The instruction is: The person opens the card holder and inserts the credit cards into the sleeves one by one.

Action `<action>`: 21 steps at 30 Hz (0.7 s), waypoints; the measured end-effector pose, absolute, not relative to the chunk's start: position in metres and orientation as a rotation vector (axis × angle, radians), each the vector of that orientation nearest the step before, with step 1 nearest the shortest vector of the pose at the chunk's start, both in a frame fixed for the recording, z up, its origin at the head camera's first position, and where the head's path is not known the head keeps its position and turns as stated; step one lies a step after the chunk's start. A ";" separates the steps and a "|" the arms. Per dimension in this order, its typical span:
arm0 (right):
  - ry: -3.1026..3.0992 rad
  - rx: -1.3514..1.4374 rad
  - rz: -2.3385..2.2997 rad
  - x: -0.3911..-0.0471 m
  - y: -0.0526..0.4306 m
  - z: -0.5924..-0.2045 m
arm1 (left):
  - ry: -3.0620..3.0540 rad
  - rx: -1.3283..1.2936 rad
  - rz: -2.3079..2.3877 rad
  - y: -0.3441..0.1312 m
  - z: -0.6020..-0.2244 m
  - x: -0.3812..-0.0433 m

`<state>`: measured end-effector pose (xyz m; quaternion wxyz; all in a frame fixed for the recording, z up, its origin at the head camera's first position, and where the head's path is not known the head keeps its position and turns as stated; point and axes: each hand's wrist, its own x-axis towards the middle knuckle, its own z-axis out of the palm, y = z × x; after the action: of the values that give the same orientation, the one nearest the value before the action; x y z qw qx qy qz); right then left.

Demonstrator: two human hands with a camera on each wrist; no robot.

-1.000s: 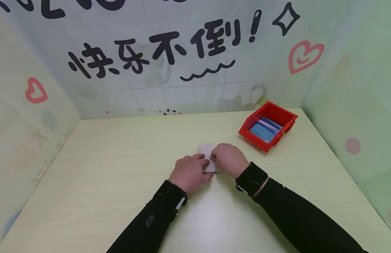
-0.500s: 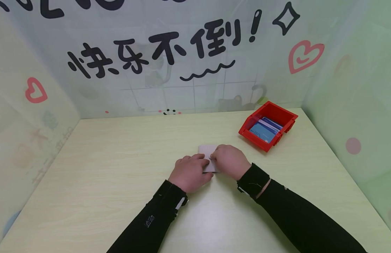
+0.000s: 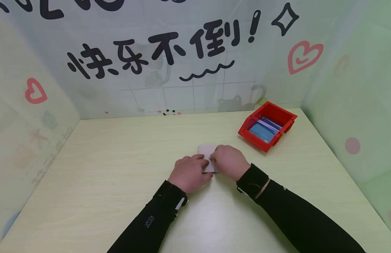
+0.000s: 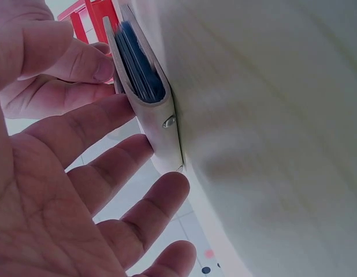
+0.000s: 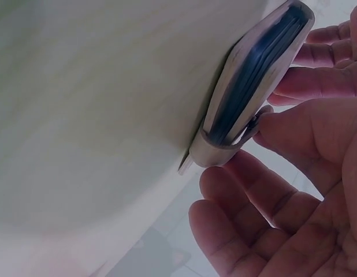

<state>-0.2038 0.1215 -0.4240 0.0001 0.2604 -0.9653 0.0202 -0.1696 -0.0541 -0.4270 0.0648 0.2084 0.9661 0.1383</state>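
A pale card holder (image 3: 205, 149) lies on the table between both hands, with blue-tinted card sleeves (image 4: 139, 66) stacked inside its folded cover. My left hand (image 3: 189, 174) rests against its left side, fingers extended and fingertips touching the cover. On the opposite side, my right hand (image 3: 230, 161) pinches the end of the closing strap (image 5: 212, 151) between thumb and forefinger, near a small metal snap. That strap wraps round the holder's open edge. In the left wrist view, metal studs (image 4: 169, 122) show on the spine.
Behind the right hand, a red bin (image 3: 256, 143) holds several blue and white cards (image 3: 264, 131). Printed fabric walls (image 3: 151, 95) enclose the light wooden table (image 3: 119, 154) at the back and both sides.
My right hand has shifted very slightly toward me, still pinching the strap. The left hand and the card holder have stayed in place.
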 end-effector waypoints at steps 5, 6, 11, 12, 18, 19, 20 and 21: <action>-3.032 0.835 0.046 -0.203 0.121 -0.423 | 2.916 0.627 0.422 -0.054 -0.427 -0.170; -3.034 0.837 0.044 -0.203 0.121 -0.423 | 2.916 0.627 0.423 -0.054 -0.427 -0.170; -3.031 0.842 0.049 -0.201 0.122 -0.423 | 2.911 0.620 0.418 -0.054 -0.427 -0.170; -3.029 0.841 0.052 -0.201 0.121 -0.423 | 2.911 0.619 0.416 -0.054 -0.427 -0.170; -2.989 0.877 0.001 -0.201 0.121 -0.425 | 2.914 0.618 0.407 -0.055 -0.427 -0.170; -2.979 0.891 -0.020 -0.201 0.120 -0.425 | 2.915 0.618 0.406 -0.055 -0.427 -0.170; -2.969 0.905 -0.041 -0.201 0.120 -0.425 | 2.915 0.617 0.407 -0.055 -0.427 -0.170; -2.962 0.914 -0.058 -0.201 0.120 -0.425 | 2.916 0.617 0.408 -0.055 -0.427 -0.170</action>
<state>-0.2006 0.1197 -0.4252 0.0204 0.2948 -0.9552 -0.0188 -0.1698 -0.0551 -0.4274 0.0668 0.2047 0.9671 0.1352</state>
